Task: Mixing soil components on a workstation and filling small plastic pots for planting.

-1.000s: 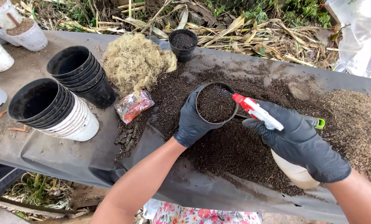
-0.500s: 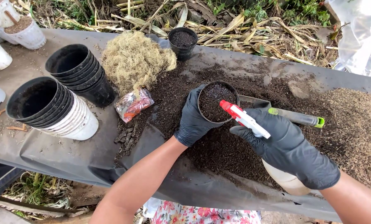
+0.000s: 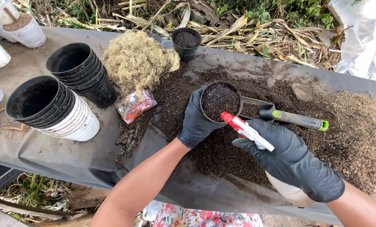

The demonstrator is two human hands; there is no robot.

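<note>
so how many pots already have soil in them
3: the black pot in the left hand, a black pot at the table's far edge, and a white pot far left. Others may be out of view.

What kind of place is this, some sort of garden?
Most likely an outdoor potting bench in a garden or small nursery. Loose soil is heaped on a dark sheet, empty pots stand stacked, and dry leaves and weeds lie behind.

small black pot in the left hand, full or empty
Full: the small black pot, gripped by the left hand, holds dark soil up to its rim.
</note>
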